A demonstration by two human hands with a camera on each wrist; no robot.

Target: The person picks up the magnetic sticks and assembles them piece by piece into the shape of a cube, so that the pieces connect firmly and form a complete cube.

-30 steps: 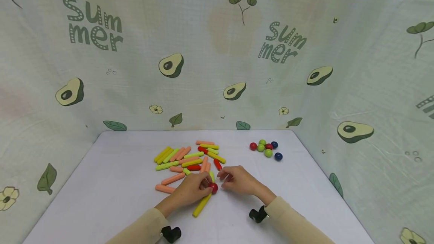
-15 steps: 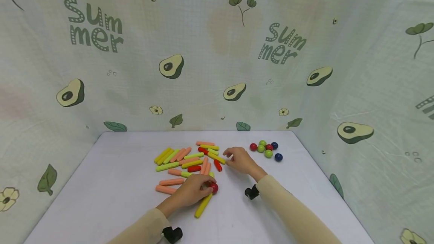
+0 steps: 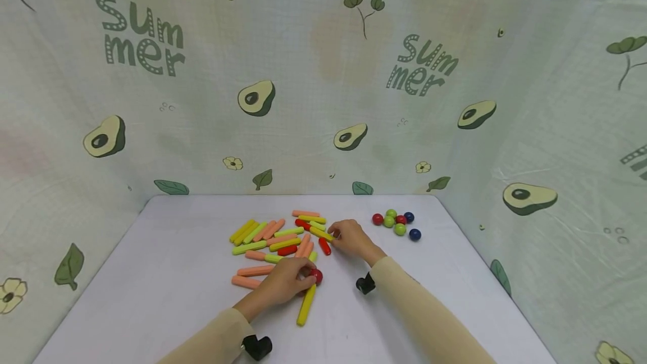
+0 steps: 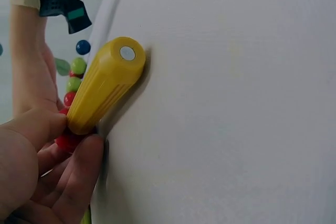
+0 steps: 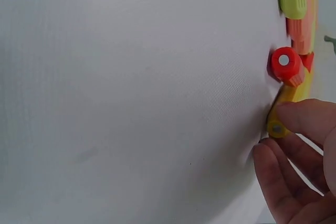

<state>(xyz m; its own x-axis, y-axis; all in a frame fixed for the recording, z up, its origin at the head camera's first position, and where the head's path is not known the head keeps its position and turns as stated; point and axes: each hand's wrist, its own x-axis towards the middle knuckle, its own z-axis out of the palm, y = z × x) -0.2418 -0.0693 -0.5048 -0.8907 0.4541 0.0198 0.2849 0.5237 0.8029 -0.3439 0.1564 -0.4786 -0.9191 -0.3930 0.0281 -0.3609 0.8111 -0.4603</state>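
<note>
My left hand (image 3: 285,282) grips a red ball (image 3: 317,276) between thumb and fingers. From that ball a yellow magnetic rod (image 3: 306,306) juts toward me, its end showing a silver disc in the left wrist view. A lime-green rod (image 3: 313,256) lies just beyond the ball, partly behind the fingers. Farther back, my right hand (image 3: 351,239) pinches the near end of another yellow magnetic rod (image 3: 322,234), seen close up as a yellow rod (image 5: 276,128) in the right wrist view. Beside it lies a short red rod (image 3: 324,246).
Many orange, yellow, green and red rods (image 3: 250,247) lie loosely grouped left of centre. At the back right sits a cluster of red, green and dark blue balls (image 3: 388,221). A printed cloth (image 3: 303,72) encloses the white table (image 3: 429,296).
My right hand has moved away from the red ball, back to the far yellow rod, and taken its end. The left hand keeps the ball; its yellow rod has swung slightly right.
</note>
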